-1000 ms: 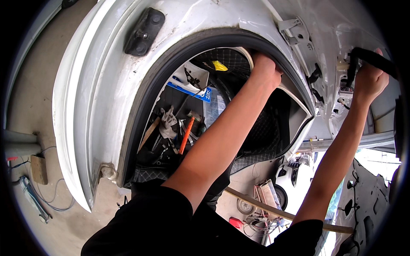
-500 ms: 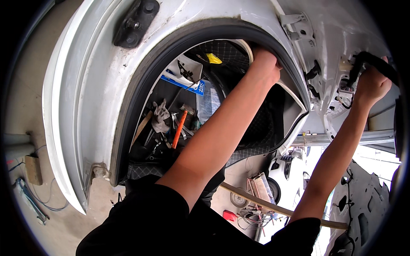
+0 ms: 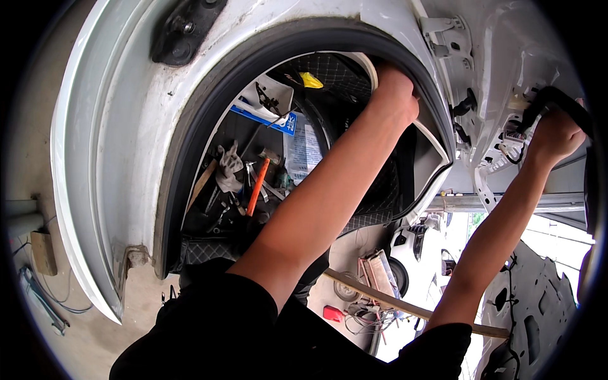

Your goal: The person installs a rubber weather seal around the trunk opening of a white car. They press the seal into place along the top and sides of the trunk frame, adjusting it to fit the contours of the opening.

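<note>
My left hand [image 3: 396,95] reaches into the top right of the opening in a white car body [image 3: 149,120]. It lies close to the black rubber seal [image 3: 190,126] and the pale trim edge, and its fingertips are hidden there in shadow. At the far right, my right hand [image 3: 557,134] is closed at a bent black tube-like piece [image 3: 554,98], beside a white panel with holes and wiring. Below my left forearm, an orange-handled hammer [image 3: 258,187], a grey work glove [image 3: 229,168] and several metal tools lie inside the opening.
A blue-edged plate [image 3: 263,118], a printed sheet [image 3: 304,152] and a yellow item [image 3: 311,80] lie deeper inside. A wooden pole [image 3: 380,296] crosses at the lower right, near a white car [image 3: 418,247]. A black hinge-like bracket [image 3: 187,28] is bolted at top left.
The view has shifted slightly, so the car body and tools appear a little farther left. Both hands stay at the same places on the car.
</note>
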`<state>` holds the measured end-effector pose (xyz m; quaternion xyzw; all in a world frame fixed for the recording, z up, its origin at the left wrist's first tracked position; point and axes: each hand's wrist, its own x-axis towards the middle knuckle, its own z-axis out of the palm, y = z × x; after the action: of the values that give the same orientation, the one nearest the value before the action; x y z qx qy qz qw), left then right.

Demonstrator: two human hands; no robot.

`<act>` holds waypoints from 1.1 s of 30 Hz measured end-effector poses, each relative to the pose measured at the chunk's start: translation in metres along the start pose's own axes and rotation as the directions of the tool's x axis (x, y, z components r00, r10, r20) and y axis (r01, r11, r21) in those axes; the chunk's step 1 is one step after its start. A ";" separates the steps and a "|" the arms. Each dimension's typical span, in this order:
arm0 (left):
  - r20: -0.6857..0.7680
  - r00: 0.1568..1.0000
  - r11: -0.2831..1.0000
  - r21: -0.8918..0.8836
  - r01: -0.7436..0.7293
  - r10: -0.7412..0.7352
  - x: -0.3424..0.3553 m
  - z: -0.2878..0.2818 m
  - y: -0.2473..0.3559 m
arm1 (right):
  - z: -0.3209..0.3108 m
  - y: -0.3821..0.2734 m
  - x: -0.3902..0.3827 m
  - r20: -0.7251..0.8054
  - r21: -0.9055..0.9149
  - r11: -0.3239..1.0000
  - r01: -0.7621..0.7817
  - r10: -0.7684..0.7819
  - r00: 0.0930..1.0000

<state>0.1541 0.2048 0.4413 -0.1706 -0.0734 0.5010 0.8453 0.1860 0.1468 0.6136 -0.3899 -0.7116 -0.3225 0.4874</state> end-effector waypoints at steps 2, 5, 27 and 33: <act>0.017 1.000 0.999 0.039 -0.005 0.004 -0.002 0.000 0.001 | -0.002 0.002 0.002 0.003 0.021 1.000 -0.014 0.014 1.000; 0.042 0.999 1.000 0.021 -0.022 0.021 -0.003 0.001 0.001 | 0.001 -0.002 -0.001 0.008 -0.011 1.000 -0.004 0.004 1.000; 0.043 0.996 0.995 -0.074 -0.069 0.072 0.016 -0.009 -0.009 | 0.000 0.000 0.000 -0.001 0.046 0.999 -0.021 0.021 1.000; 0.012 0.993 0.984 -0.136 -0.116 0.119 0.016 -0.011 -0.018 | -0.011 0.018 0.006 0.027 0.034 0.999 0.030 -0.031 0.999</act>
<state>0.1800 0.2090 0.4370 -0.2265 -0.1057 0.5455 0.8000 0.2056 0.1480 0.6238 -0.3752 -0.7295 -0.3124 0.4790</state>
